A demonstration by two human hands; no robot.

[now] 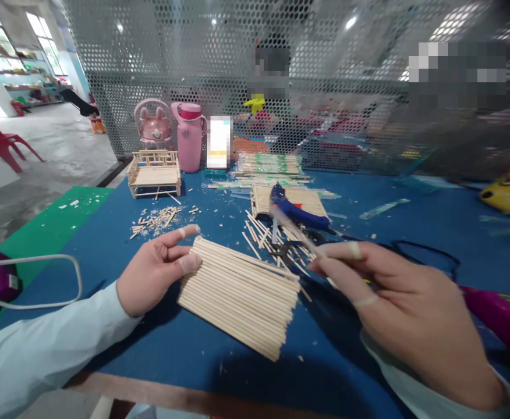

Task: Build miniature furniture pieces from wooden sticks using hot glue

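Observation:
My left hand (pixel 159 265) grips the upper left corner of a flat panel of wooden sticks (pixel 237 297) laid side by side, its right edge uneven. Tape wraps a few fingertips. Between thumb and forefinger of my right hand (pixel 403 302) is a single wooden stick (pixel 298 233), blurred, pointing up and left. Behind it lies a blue hot glue gun (pixel 301 212) across a second stick panel (pixel 259 201). Loose sticks (pixel 257 233) and dark-handled pliers (pixel 287 251) lie beneath the right hand's stick.
A miniature stick bench (pixel 155 174) stands at back left, with a heap of stick offcuts (pixel 161 221) before it. Behind are a pink bottle (pixel 190 139), a lit phone (pixel 219 142) and bundled sticks (pixel 270 164). A perforated metal screen (pixel 185 52) closes the table's far side.

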